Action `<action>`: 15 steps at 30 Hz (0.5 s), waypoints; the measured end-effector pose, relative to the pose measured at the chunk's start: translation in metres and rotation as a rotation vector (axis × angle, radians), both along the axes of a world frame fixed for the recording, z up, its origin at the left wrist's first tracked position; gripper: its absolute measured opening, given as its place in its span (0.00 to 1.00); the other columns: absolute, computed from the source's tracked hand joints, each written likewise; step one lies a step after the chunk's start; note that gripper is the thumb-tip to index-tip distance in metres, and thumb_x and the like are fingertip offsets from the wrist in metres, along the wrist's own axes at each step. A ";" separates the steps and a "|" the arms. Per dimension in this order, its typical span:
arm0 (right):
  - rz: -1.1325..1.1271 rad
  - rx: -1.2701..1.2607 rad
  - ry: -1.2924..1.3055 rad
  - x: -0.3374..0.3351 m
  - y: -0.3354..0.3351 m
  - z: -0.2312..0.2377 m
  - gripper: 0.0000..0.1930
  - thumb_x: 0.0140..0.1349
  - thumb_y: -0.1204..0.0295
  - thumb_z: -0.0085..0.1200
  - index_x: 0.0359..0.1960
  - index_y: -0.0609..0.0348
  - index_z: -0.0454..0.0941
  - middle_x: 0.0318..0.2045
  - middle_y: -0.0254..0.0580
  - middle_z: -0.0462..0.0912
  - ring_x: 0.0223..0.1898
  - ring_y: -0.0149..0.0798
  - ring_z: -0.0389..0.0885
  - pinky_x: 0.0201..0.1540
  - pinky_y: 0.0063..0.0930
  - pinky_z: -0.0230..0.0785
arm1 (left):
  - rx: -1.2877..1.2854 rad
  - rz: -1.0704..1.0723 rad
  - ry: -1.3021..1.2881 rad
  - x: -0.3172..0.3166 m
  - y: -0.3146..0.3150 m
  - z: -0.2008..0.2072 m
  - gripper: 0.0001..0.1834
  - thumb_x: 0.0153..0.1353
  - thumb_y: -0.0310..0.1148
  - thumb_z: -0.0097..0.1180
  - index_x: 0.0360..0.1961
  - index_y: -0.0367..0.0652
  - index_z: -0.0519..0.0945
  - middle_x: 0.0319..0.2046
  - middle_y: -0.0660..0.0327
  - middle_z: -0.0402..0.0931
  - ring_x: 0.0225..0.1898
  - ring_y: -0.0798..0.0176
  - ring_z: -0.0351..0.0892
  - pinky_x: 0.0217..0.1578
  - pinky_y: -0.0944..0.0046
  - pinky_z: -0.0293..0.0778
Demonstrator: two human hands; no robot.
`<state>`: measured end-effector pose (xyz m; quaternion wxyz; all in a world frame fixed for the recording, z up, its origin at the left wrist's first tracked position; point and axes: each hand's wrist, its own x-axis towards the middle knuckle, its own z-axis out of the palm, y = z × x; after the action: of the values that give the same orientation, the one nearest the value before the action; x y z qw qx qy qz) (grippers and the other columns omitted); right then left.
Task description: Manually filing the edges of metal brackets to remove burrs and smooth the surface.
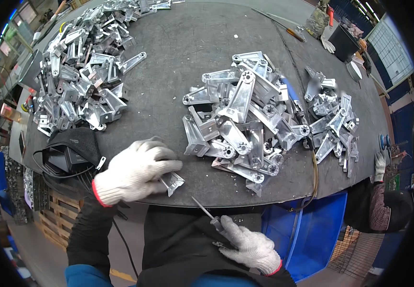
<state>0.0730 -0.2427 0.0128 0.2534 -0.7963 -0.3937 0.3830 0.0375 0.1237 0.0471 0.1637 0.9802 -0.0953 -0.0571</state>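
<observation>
My left hand (137, 170), in a white knit glove with a red cuff, rests near the table's front edge. Its fingers are closed on a silvery cast metal bracket (173, 183), mostly hidden under the glove. Lower, in front of my body, my right hand (252, 248) wears a matching glove. It grips a slim tool (202, 207) by its grey handle; the thin metal shaft points up and left towards the bracket, apart from it. A heap of similar brackets (238, 98) lies just beyond, right of centre.
Another large heap of brackets (87, 81) covers the far left, with a smaller one (333, 122) at right. A blue-handled tool (289, 88) lies between the right heaps. A black mesh bag (75, 148) sits beside my left wrist. Blue bins (319, 229) stand below the edge; a co-worker (384, 205) is at far right.
</observation>
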 end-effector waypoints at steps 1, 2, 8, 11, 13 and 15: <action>-0.010 -0.007 -0.001 -0.001 0.002 0.001 0.46 0.64 0.58 0.69 0.78 0.58 0.57 0.55 0.52 0.86 0.47 0.59 0.88 0.46 0.47 0.85 | -0.007 -0.010 -0.001 0.001 -0.001 -0.003 0.34 0.44 0.47 0.78 0.57 0.58 0.86 0.55 0.68 0.80 0.67 0.53 0.73 0.70 0.50 0.68; 0.002 -0.056 0.017 -0.002 0.007 0.005 0.46 0.64 0.58 0.69 0.79 0.56 0.57 0.53 0.52 0.87 0.46 0.59 0.88 0.45 0.47 0.85 | 0.006 -0.055 -0.004 -0.005 -0.002 -0.006 0.38 0.40 0.49 0.79 0.58 0.58 0.86 0.56 0.67 0.79 0.67 0.53 0.73 0.70 0.48 0.67; 0.053 -0.200 -0.026 0.000 0.019 0.015 0.42 0.63 0.50 0.67 0.77 0.45 0.64 0.44 0.54 0.86 0.37 0.60 0.89 0.39 0.51 0.84 | -0.171 -0.059 -0.027 -0.022 -0.032 -0.030 0.40 0.35 0.52 0.81 0.55 0.57 0.88 0.53 0.70 0.81 0.64 0.55 0.75 0.69 0.46 0.67; 0.049 -0.130 -0.129 0.001 0.022 0.014 0.44 0.61 0.59 0.67 0.80 0.30 0.61 0.30 0.48 0.82 0.27 0.55 0.87 0.28 0.46 0.82 | -0.234 -0.059 -0.123 -0.026 -0.035 -0.038 0.38 0.36 0.52 0.81 0.54 0.57 0.88 0.52 0.70 0.81 0.61 0.56 0.76 0.67 0.46 0.69; 0.085 -0.184 -0.149 0.004 0.032 0.022 0.44 0.60 0.62 0.67 0.79 0.31 0.62 0.30 0.47 0.81 0.26 0.55 0.86 0.28 0.48 0.81 | -0.260 -0.046 -0.175 -0.026 -0.035 -0.041 0.34 0.39 0.51 0.80 0.52 0.58 0.89 0.50 0.71 0.81 0.59 0.58 0.78 0.65 0.46 0.71; 0.118 -0.339 -0.054 0.007 0.041 0.025 0.40 0.63 0.57 0.66 0.77 0.42 0.64 0.38 0.54 0.87 0.36 0.61 0.89 0.38 0.50 0.84 | -0.263 -0.033 -0.194 -0.025 -0.035 -0.044 0.32 0.40 0.51 0.79 0.51 0.58 0.89 0.49 0.72 0.81 0.58 0.58 0.78 0.64 0.47 0.72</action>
<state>0.0802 -0.2013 0.0382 0.0818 -0.8132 -0.3762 0.4365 0.0120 0.0885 0.0031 0.2798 0.9495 -0.1334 0.0481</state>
